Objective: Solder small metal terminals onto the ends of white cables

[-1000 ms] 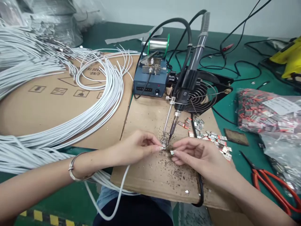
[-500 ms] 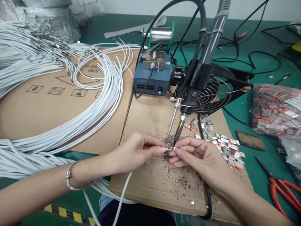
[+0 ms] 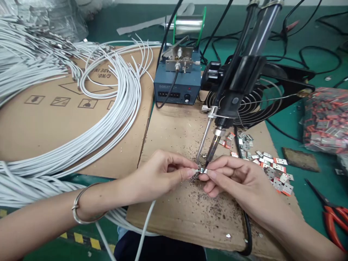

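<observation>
My left hand [image 3: 167, 174] pinches the end of a white cable [image 3: 148, 221], whose length hangs below the wrist. Between thumb and fingers, my right hand [image 3: 231, 177] grips a small metal USB connector [image 3: 206, 172]. Cable end and connector meet under the tip of a mounted soldering iron [image 3: 213, 146]. A thin metal solder feed tube [image 3: 204, 139] comes down beside the iron to the same spot. The fingertips partly hide the joint, so I cannot tell whether the wires are attached.
Loose USB connectors [image 3: 272, 168] lie right of the hands, near a brown sponge [image 3: 301, 159] and red-handled pliers [image 3: 331, 215]. Behind stand a blue solder feeder [image 3: 176, 85], a solder spool [image 3: 189, 26] and a black fan [image 3: 252, 98]. Bundled white cables [image 3: 119, 116] cover the left cardboard.
The view has shifted slightly, so the iron and bench items appear farther right. Both hands keep their pinch at the iron tip, with little movement relative to it.
</observation>
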A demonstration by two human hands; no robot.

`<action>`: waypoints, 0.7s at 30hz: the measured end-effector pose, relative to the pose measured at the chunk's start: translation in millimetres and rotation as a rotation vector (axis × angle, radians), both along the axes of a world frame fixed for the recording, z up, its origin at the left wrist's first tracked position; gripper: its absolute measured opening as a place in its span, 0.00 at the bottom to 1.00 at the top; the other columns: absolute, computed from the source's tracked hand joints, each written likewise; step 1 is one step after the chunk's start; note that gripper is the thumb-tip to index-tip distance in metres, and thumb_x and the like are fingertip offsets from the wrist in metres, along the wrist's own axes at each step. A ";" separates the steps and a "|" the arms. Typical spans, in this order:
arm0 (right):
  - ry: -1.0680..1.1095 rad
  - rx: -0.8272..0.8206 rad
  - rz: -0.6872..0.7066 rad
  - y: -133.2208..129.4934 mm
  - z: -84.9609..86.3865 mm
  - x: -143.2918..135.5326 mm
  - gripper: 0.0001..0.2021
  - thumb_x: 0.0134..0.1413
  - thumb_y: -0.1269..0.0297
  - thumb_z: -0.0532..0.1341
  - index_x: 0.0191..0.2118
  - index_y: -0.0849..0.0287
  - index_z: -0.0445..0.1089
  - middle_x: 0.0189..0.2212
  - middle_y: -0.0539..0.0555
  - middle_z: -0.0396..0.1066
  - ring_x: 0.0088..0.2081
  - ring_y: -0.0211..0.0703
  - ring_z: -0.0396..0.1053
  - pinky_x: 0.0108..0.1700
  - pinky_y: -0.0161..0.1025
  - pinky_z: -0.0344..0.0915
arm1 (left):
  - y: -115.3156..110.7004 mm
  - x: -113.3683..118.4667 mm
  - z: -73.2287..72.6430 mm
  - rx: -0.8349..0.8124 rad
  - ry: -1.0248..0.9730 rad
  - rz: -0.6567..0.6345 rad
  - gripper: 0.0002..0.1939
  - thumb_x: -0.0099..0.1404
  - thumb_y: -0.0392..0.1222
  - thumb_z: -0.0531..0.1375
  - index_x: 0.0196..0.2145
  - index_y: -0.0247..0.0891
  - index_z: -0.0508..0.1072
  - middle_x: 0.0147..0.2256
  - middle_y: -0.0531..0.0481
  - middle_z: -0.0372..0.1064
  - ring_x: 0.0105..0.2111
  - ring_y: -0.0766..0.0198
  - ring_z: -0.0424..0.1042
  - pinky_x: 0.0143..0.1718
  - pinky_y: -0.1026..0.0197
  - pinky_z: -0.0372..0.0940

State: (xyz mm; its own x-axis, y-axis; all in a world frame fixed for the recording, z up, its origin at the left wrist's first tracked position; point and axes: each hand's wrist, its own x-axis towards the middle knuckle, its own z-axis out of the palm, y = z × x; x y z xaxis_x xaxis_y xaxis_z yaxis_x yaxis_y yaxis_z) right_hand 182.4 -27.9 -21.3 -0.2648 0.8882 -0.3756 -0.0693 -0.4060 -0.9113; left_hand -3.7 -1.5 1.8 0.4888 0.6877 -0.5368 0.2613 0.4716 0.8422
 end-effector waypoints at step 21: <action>0.012 -0.034 -0.026 0.2 0.9 0.4 0.06 0.45 0.62 0.68 0.28 0.58 0.73 0.20 0.51 0.74 0.15 0.32 0.67 0.16 0.25 0.67 | -1.5 3.1 0.7 0.025 -0.049 0.046 0.05 0.59 0.34 0.59 0.27 0.32 0.73 0.19 0.59 0.62 0.13 0.78 0.53 0.10 0.73 0.49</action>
State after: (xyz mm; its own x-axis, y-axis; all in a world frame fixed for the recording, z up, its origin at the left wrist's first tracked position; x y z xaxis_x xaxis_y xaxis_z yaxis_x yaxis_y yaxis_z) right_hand 182.8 -27.7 -20.4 -0.2468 0.8815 -0.4026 -0.0913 -0.4347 -0.8959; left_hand -0.6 -2.9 2.5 0.4821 0.7225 -0.4955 0.1979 0.4612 0.8650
